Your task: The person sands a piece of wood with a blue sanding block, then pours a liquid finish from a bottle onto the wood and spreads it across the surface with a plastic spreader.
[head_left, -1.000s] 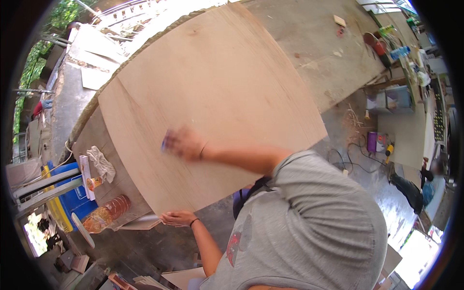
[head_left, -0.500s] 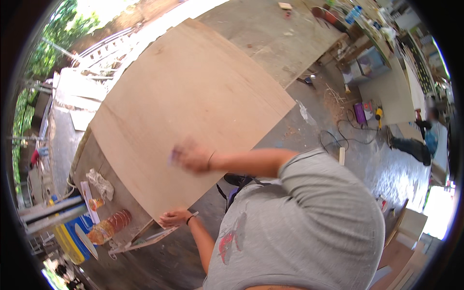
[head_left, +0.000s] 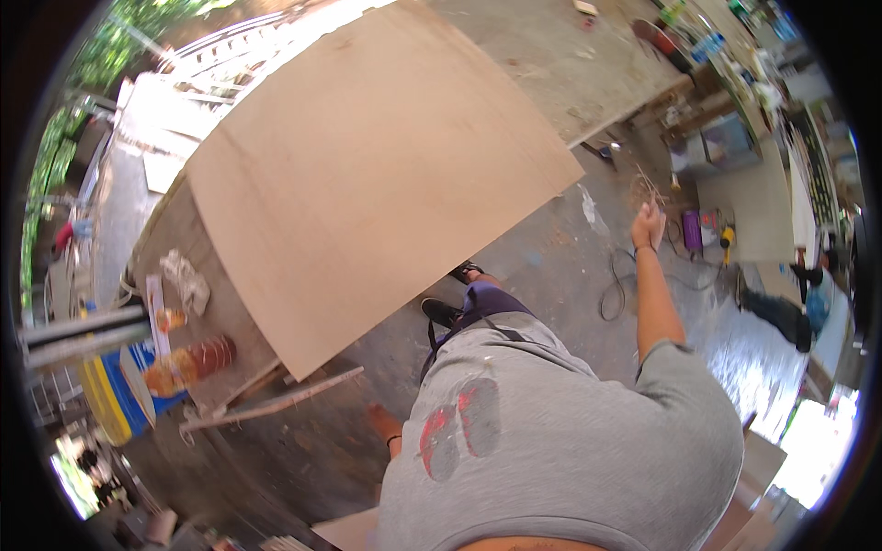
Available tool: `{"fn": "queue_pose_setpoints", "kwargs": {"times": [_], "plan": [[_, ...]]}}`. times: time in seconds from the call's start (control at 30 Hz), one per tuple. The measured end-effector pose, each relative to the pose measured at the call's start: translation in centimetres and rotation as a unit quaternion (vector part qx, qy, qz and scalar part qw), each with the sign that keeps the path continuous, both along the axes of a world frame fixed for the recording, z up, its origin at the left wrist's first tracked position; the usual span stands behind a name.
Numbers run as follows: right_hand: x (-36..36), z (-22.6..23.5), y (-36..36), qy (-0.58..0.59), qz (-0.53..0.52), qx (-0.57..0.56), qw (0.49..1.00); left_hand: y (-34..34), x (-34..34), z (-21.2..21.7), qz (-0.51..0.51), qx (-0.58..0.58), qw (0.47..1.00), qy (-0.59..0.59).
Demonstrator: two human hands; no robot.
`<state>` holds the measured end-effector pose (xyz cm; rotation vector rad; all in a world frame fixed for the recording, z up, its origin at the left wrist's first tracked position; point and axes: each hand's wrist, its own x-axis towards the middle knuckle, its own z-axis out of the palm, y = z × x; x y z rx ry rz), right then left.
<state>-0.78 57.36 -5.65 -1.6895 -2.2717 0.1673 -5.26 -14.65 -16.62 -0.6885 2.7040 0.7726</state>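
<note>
A large thin plywood sheet point(head_left: 377, 174) lies flat across the worktable, its near corner reaching past the table's edge. Out to the right, over the floor and apart from the sheet, my right hand point(head_left: 649, 225) is raised with its fingers curled closed. Whatever those fingers may hold is hidden. My left hand point(head_left: 384, 422) hangs low beside my body, off the sheet's near corner. It is small and smeared, so its fingers cannot be read.
A crumpled white cloth point(head_left: 186, 283) and a jar with a brown lid point(head_left: 216, 354) sit left of the sheet. Another table point(head_left: 551, 69) adjoins at the far right. A cable point(head_left: 611, 298) and a yellow drill point(head_left: 728, 236) lie on the floor, near a seated person point(head_left: 781, 303).
My right hand has left the sheet's surface and swung out to the right. My left hand has let go of the sheet's near corner and dropped toward my side.
</note>
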Motion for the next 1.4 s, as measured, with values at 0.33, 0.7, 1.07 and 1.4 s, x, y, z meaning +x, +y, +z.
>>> {"fn": "queue_pose_setpoints", "kwargs": {"times": [0.33, 0.7, 1.07, 1.4], "plan": [[-16.0, 4.1, 5.8, 0.28, 0.169, -0.093, 0.94, 3.6, -7.2, 12.6, 0.017, 0.356, 0.835, -0.419], [-23.1, 8.5, -8.2, 0.434, 0.232, -0.346, 0.799, -11.8, -27.9, 20.6, 0.118, 0.124, 0.91, 0.377], [-19.1, 16.0, -23.6, 0.374, 0.322, -0.403, 0.771, -10.7, -34.2, 22.3, 0.157, 0.061, 0.849, 0.501], [-21.8, 21.6, -40.3, 0.208, 0.524, -0.68, 0.469, -3.7, -26.0, 32.0, -0.099, 0.081, 0.849, 0.513]]}}
